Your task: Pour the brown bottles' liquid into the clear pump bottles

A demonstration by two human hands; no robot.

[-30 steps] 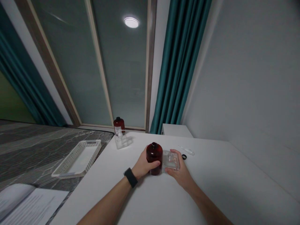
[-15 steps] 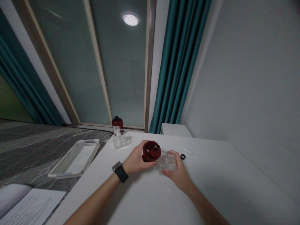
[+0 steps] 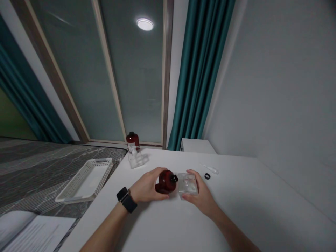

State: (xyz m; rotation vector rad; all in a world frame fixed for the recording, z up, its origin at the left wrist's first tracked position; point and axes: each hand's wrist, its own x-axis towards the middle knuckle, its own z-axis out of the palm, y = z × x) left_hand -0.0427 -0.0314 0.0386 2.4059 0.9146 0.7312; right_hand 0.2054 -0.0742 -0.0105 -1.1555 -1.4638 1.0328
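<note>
"How far along is it?"

"Partway, I'd judge; the brown bottle is tilted over the desk, with its neck turned towards the clear container; the two are close together, though I can't tell whether they touch."

"And the hands?"

"The left hand has its grip closed round the bottle's body; the right hand has a wider grip, opened just enough to span the container and holding it by its sides; the container looks roughly level."

"What counts as done, then?"

"The neck looks bare; the second bottle, at the far left corner, wears its black cap, and the one in hand shows nothing like it; a black ring lies just beyond the right hand, with a clear tube behind it, so I'd say the opening-up is behind us; bottle and container are paired as well."

"And left?"

"Harder to say; I see no stream between them, and the container is too clear and small to tell if anything is inside; so whatever the tilt is for looks unfinished to me; the other clear container stands untouched in front of the second bottle, and the basket sits apart, off to the left."
</note>
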